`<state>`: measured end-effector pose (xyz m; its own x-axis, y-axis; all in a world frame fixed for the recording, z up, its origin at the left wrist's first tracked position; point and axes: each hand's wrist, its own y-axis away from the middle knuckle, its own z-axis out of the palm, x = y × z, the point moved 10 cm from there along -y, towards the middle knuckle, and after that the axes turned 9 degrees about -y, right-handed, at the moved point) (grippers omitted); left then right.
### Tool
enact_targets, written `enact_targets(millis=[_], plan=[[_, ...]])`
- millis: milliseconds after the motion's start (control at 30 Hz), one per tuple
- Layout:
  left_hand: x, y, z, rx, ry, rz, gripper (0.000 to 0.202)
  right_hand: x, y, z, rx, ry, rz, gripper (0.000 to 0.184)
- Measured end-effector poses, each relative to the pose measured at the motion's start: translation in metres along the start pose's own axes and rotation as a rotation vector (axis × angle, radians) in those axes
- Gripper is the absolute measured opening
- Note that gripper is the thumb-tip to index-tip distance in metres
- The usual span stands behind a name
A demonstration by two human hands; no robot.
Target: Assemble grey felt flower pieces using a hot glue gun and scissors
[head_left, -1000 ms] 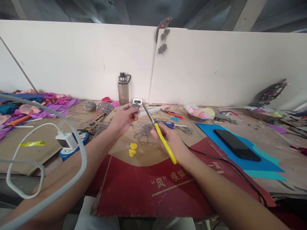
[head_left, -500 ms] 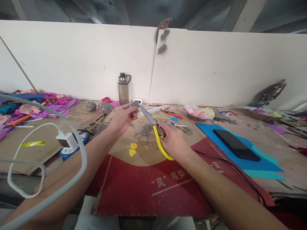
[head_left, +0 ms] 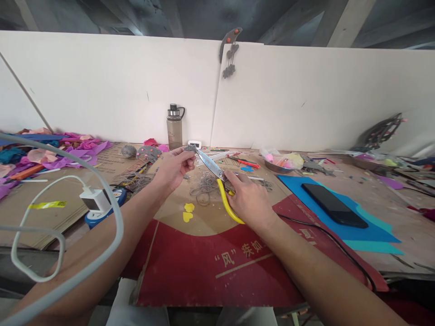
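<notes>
My left hand (head_left: 173, 168) pinches a small grey felt piece (head_left: 190, 148) between thumb and fingertips, held above the cardboard. My right hand (head_left: 249, 199) grips yellow-handled scissors (head_left: 217, 179), fingers through the loops. The metal blades point up-left and their tips meet the grey piece. Grey felt offcuts (head_left: 205, 185) lie on the brown cardboard (head_left: 200, 217) under the blades. Two small yellow heart shapes (head_left: 187, 212) lie just below my left wrist.
A red printed cardboard sheet (head_left: 217, 267) covers the table's near edge. A black phone (head_left: 335, 205) rests on blue felt (head_left: 370, 231) at right. A water bottle (head_left: 174, 127) stands by the white wall. A white charger and cable (head_left: 93, 199) and purple scraps (head_left: 68, 147) lie at left.
My right hand turned the scissors from a loose side hold into a cutting grip and brought the blades up-left onto the grey piece. My left hand stayed almost still.
</notes>
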<state>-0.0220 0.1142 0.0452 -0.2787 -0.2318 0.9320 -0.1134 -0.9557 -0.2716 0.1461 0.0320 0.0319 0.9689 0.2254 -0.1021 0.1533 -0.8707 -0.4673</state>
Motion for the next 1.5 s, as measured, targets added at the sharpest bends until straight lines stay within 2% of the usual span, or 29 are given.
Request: enact_targets(millis=[633, 1500], plan=[[-0.005, -0.002, 0.002, -0.052, -0.005, -0.032, 0.015, 0.000, 0.001, 0.004, -0.020, -0.021, -0.009, 0.041], [0.001, -0.004, -0.007, 0.004, -0.171, 0.042, 0.016, -0.001, 0.000, 0.001, -0.003, -0.216, -0.039, 0.035]])
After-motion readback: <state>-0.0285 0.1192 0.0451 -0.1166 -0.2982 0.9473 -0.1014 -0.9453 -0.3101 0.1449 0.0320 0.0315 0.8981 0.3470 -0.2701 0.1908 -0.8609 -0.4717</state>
